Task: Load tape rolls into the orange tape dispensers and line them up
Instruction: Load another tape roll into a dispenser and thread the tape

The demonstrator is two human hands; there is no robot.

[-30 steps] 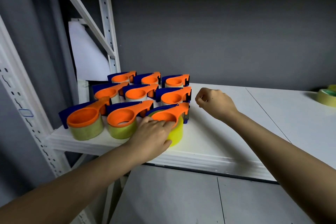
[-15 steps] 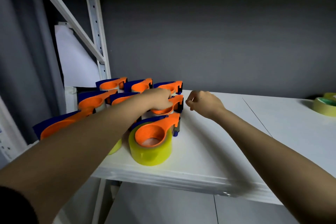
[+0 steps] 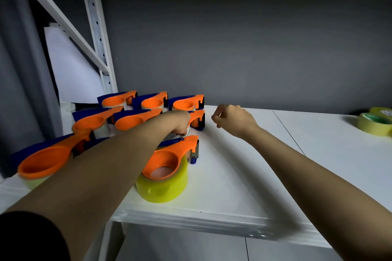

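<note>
Several orange tape dispensers with blue blades stand in rows on the left of the white shelf [image 3: 244,186]. The nearest right one [image 3: 167,161] holds a yellow tape roll [image 3: 163,188]. My left hand [image 3: 180,123] reaches over it and grips the middle-row right dispenser [image 3: 197,119], fingers curled down around its roll. My right hand [image 3: 233,121] hovers just right of that dispenser, fingers curled, holding nothing I can see. My left forearm hides the middle dispenser of the front row.
Two loose yellow-green tape rolls [image 3: 374,124] lie at the far right of the shelf. A white rack upright [image 3: 95,34] and brace rise at the left behind the dispensers. A dark wall backs the shelf.
My left hand left the front-row right dispenser, reached back and now grips the middle-row right one. My right hand stayed close beside it. The view moved closer.
</note>
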